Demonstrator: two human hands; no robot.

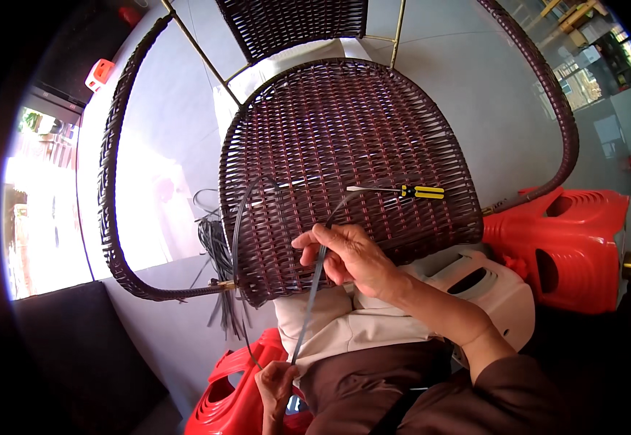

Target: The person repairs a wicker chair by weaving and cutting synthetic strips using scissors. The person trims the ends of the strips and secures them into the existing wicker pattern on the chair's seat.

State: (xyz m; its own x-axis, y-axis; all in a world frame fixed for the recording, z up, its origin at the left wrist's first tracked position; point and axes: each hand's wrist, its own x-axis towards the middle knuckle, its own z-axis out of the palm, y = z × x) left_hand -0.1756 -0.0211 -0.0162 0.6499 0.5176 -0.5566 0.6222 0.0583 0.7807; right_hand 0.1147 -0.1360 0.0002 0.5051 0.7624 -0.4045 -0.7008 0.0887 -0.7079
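A woven chair seat in dark brown and reddish strips lies across my lap. My right hand is over its near part, with a flat grey-black weaving strip pinched between thumb and fingers. Lower down at the left, my left hand grips the same strip near my thigh. Another length loops from the left hand up onto the seat's left side; whether it is one piece I cannot tell. A screwdriver with a yellow and black handle rests on the seat, right of the strip's upper curve.
Wrapped armrests curve out on both sides. A bundle of dark strips hangs at the seat's left edge. Red plastic stools stand at right and lower left, with a beige stool beside my right forearm.
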